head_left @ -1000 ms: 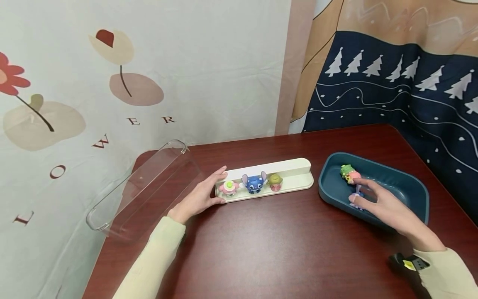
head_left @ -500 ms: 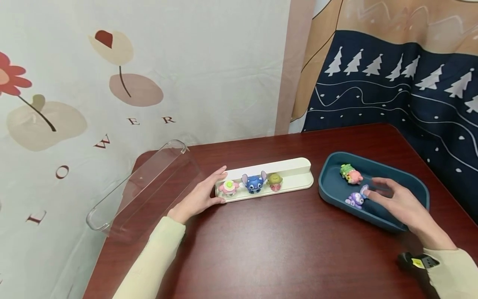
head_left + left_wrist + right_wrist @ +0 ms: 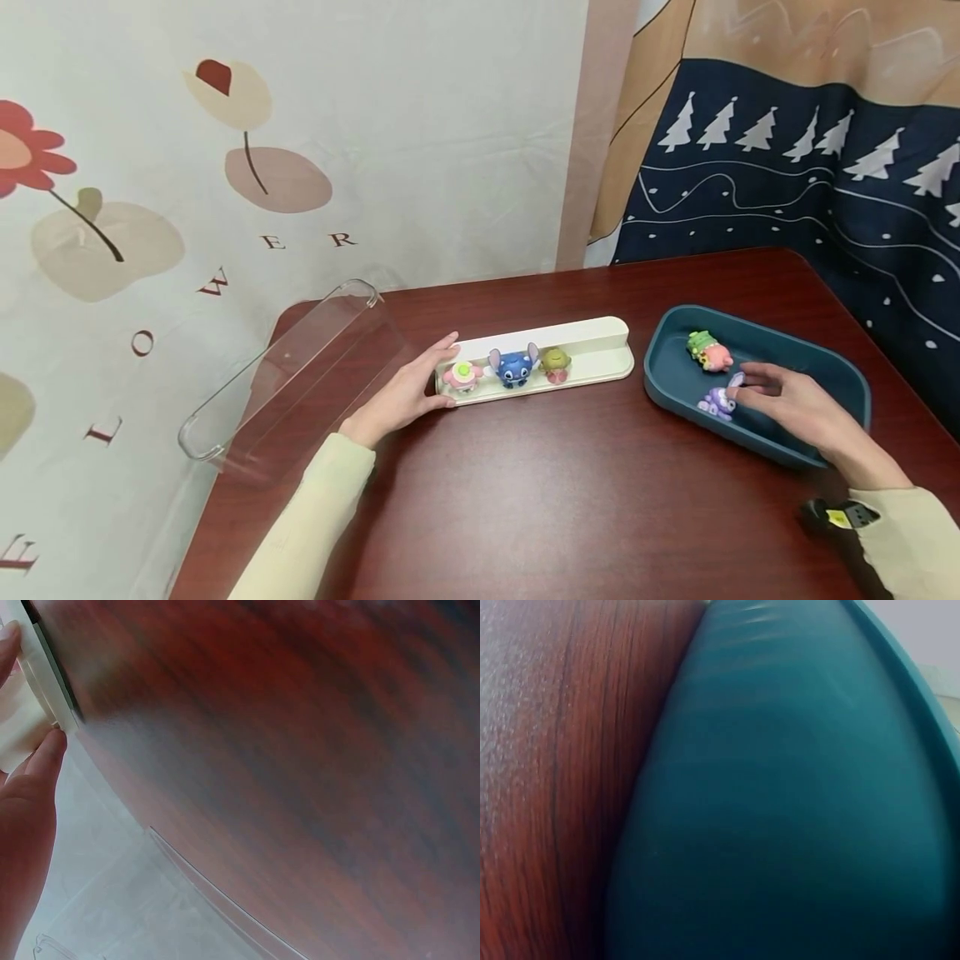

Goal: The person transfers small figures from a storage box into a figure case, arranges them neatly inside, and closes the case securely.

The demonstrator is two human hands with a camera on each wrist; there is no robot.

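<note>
My left hand (image 3: 399, 393) grips the left end of a long white display base (image 3: 592, 362), thumb at its front edge and fingers at the back. On the base stand three small figurines in a row: a pink one with a green top (image 3: 462, 377), a blue big-eared Stitch figurine (image 3: 513, 367) and an olive-and-pink one (image 3: 555, 364). At the right, my right hand (image 3: 798, 406) reaches into a dark teal tray (image 3: 825, 358) and pinches the ear of a purple long-eared figurine (image 3: 716, 404). A green-and-pink figurine (image 3: 709, 352) lies behind it in the tray.
A clear plastic cover (image 3: 281, 375) stands tilted at the table's left edge, its rim also in the left wrist view. Printed cloths (image 3: 450, 150) hang behind the dark red table (image 3: 555, 500). The tray's outer wall (image 3: 780, 787) fills most of the right wrist view.
My right hand first draws back rightward from over the purple figurine, uncovering it, then its fingers close in at the ear. My left hand stays on the white base.
</note>
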